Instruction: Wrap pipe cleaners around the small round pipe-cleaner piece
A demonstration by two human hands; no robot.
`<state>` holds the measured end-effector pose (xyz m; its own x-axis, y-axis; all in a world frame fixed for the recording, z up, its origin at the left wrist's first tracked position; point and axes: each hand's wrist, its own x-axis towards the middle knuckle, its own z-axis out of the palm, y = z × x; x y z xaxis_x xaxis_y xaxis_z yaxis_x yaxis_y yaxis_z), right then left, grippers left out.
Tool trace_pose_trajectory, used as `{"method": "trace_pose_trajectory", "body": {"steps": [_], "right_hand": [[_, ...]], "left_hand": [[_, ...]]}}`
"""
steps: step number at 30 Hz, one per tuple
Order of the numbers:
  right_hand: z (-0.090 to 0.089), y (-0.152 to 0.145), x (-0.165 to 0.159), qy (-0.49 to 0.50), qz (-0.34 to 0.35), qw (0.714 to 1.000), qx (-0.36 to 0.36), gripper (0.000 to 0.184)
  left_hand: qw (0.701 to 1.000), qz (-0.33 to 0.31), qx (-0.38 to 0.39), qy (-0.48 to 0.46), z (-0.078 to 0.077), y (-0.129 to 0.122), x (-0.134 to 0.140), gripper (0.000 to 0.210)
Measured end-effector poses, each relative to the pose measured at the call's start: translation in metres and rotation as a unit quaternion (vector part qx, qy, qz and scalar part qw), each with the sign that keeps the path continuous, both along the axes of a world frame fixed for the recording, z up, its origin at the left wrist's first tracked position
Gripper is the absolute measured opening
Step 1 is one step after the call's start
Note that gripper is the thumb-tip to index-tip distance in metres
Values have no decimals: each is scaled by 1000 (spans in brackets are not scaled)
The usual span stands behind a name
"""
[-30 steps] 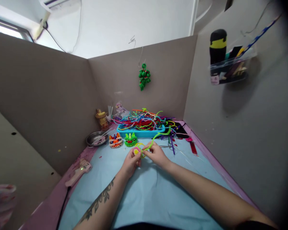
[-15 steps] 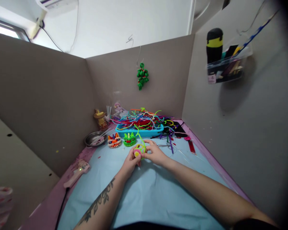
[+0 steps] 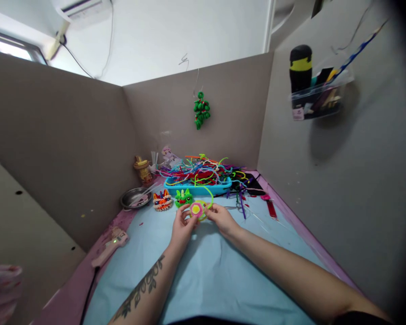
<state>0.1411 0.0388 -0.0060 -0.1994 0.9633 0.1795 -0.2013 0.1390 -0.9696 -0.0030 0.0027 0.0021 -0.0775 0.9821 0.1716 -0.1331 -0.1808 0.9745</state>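
Between my hands, above the blue cloth [image 3: 203,266], is a pipe-cleaner piece: a pink round [image 3: 196,209] with a yellow middle, joined to yellow-green loops. My left hand [image 3: 184,222] pinches the pink round at its left and lower edge. On the other side, my right hand [image 3: 222,218] is closed on the yellow-green pipe cleaner [image 3: 212,195], whose free end curves up and to the left. Just beyond my left hand sit a green pipe-cleaner animal head [image 3: 183,198] and an orange and white one [image 3: 162,201].
A blue tray [image 3: 176,188] heaped with coloured pipe cleaners stands at the back. Scissors [image 3: 236,207] and purple pieces lie right of my hands. At left are a metal bowl [image 3: 135,198] and a pink glue gun [image 3: 111,246] with a cord. Grey partitions enclose the table.
The pink round has turned to face me more fully and risen slightly. My right hand has shifted right and down, its fingers closer together. The loose yellow-green end has swung into a wider curve.
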Motion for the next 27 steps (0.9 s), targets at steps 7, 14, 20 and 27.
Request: {"method": "trace_pose_trajectory", "body": {"steps": [7,14,20,27], "right_hand": [[-1,-4,0,-115,-25,987,111,23],[12,-4,9,-135,-41,982,125,19],[14,10,17,-135,8,982,130,18],[13,18,20,-145,34,979,137,20]], "left_hand": [[1000,-16,12,-17,0,0,-3,53],[997,-48,4,-59,-6,4,-4,52],[996,-79,9,-33,-9,3,-1,49],[992,-121,23,12,-6,-3,1,43]]}}
